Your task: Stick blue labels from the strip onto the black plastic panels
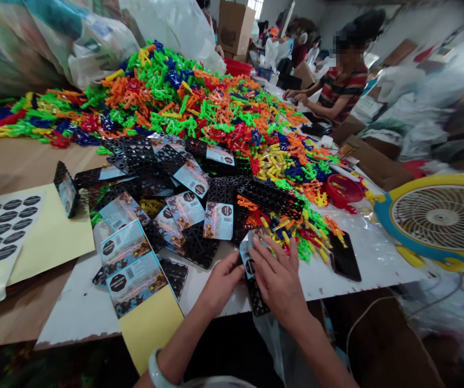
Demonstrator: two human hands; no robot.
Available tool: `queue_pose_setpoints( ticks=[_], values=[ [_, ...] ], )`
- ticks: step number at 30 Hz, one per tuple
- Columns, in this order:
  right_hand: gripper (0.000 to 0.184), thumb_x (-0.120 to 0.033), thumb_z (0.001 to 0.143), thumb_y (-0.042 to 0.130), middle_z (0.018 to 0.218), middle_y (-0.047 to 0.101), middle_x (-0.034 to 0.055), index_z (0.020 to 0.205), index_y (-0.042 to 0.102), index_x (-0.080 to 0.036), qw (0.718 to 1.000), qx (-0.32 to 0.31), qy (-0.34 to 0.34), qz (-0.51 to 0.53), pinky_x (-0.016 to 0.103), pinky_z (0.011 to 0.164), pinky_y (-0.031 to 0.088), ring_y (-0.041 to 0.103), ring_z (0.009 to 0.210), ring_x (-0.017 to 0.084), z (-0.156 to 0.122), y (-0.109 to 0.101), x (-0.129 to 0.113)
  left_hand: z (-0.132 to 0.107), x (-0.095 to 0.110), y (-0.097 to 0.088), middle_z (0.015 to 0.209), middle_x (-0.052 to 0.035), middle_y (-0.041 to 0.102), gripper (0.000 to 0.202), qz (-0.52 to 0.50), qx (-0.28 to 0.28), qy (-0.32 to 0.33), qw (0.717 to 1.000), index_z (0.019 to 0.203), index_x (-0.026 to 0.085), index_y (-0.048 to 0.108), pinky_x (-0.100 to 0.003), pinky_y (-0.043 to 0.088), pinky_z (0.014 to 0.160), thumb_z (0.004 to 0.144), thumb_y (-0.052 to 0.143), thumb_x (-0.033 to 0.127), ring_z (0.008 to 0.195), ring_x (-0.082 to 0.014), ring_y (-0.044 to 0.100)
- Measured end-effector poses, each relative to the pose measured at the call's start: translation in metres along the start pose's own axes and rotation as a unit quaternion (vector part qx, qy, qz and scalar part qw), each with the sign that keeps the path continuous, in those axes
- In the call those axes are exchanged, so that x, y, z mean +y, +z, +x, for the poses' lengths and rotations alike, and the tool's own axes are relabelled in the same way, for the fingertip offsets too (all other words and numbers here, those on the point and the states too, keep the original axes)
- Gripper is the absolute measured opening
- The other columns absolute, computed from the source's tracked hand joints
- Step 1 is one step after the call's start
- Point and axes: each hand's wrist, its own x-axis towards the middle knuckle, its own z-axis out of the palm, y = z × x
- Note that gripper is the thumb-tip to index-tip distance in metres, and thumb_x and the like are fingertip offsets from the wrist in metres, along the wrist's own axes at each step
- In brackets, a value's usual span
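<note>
From afar, I'd steady the black plastic piece (258, 302) left of the phone (344, 256) with the left hand (221, 282), fingers pinching its edge, and smooth its label (246, 250) evenly with the right hand (279, 281), fingers flat across it.

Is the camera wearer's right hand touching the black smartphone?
No, the right hand is on a blue printed card, apart from the smartphone.

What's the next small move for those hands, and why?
Perhaps slide the right hand along the printed label, pressing it against the black lattice piece: that hand lies across the label, with the left hand beside its edge.
</note>
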Motion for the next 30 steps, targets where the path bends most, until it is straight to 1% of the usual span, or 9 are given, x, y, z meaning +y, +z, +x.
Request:
queue_pose_setpoints(
  ticks=[3,6,9,12,16,20,24,27,30],
  values=[
    [0.050,-0.010,0.091,0.044,0.141,0.051,0.0112,0.141,0.044,-0.018,0.999,-0.048,-0.008,-0.001,0.060,0.117,0.017,0.043,0.132,0.026,0.006,0.000,0.001,-0.002,0.004,-0.004,0.129,-0.0024,0.062,0.041,0.091,-0.014,0.054,0.994,0.127,0.023,0.060,-0.034,0.038,0.104,0.087,0.052,0.022,0.117,-0.0221,0.054],
    [0.052,-0.011,0.094,0.039,0.149,0.040,0.0134,0.146,0.036,-0.016,0.998,-0.065,-0.004,0.014,0.053,0.114,0.029,0.035,0.139,0.025,0.008,0.006,0.008,-0.005,0.009,-0.006,0.129,-0.0015,0.062,0.041,0.147,-0.036,0.080,0.985,0.126,0.024,0.062,-0.034,0.032,0.108,0.086,0.051,0.018,0.118,-0.0217,0.053],
    [0.053,-0.023,0.098,0.040,0.154,0.031,0.0137,0.150,0.027,-0.018,0.996,-0.079,-0.029,0.032,0.055,0.114,0.028,0.025,0.144,0.026,0.005,0.013,0.011,-0.009,0.009,-0.008,0.122,-0.0024,0.065,0.040,0.109,-0.037,0.042,0.992,0.124,0.024,0.063,-0.033,0.042,0.098,0.085,0.055,0.021,0.111,-0.0223,0.055],
    [0.058,-0.032,0.100,0.039,0.158,0.021,0.0146,0.153,0.019,-0.020,0.995,-0.088,-0.042,0.024,0.060,0.113,0.025,0.013,0.147,0.031,-0.003,0.018,0.005,-0.011,0.005,-0.007,0.110,-0.0031,0.067,0.034,-0.011,0.012,-0.024,1.000,0.117,0.023,0.065,-0.028,0.049,0.078,0.086,0.056,0.035,0.095,-0.0193,0.058],
    [0.064,-0.039,0.099,0.040,0.157,0.024,0.0144,0.154,0.012,-0.021,0.995,-0.079,-0.057,-0.011,0.068,0.111,0.015,0.011,0.147,0.034,-0.013,0.020,-0.010,-0.009,0.005,-0.004,0.084,-0.0003,0.063,0.033,-0.074,0.090,-0.049,0.992,0.091,0.017,0.068,-0.020,0.045,0.063,0.081,0.064,0.048,0.076,-0.0125,0.055],
    [0.069,-0.044,0.098,0.040,0.157,0.022,0.0159,0.154,0.010,-0.017,0.994,-0.098,-0.057,0.004,0.066,0.113,0.013,0.013,0.146,0.033,-0.022,0.014,-0.021,-0.006,0.011,-0.006,0.072,0.0033,0.057,0.034,-0.087,0.137,-0.044,0.986,0.084,0.016,0.065,-0.018,0.042,0.056,0.078,0.067,0.049,0.063,-0.0089,0.050],
    [0.069,-0.046,0.099,0.035,0.159,0.013,0.0146,0.154,0.007,-0.017,0.990,-0.112,0.000,0.083,0.061,0.116,0.014,0.009,0.147,0.031,-0.033,0.007,-0.026,-0.007,0.015,-0.006,0.071,0.0021,0.060,0.033,-0.097,0.154,-0.030,0.983,0.085,0.016,0.064,-0.020,0.043,0.056,0.081,0.065,0.049,0.060,-0.0094,0.052],
    [0.063,-0.041,0.101,0.032,0.160,0.011,0.0091,0.154,0.006,-0.021,0.973,-0.099,0.105,0.178,0.054,0.118,0.017,0.010,0.148,0.025,-0.036,0.007,-0.026,-0.007,0.013,-0.002,0.071,0.0006,0.064,0.032,-0.104,0.159,-0.012,0.982,0.085,0.014,0.066,-0.021,0.045,0.059,0.082,0.065,0.047,0.060,-0.0097,0.054],
    [0.054,-0.037,0.100,0.037,0.158,0.024,0.0040,0.152,0.024,-0.026,0.934,-0.040,0.214,0.284,0.044,0.118,0.023,0.022,0.145,0.021,-0.032,0.009,-0.027,-0.007,0.012,0.000,0.074,-0.0001,0.066,0.031,-0.105,0.184,0.011,0.977,0.084,0.014,0.067,-0.021,0.046,0.065,0.083,0.064,0.045,0.065,-0.0104,0.056]
  ],
)
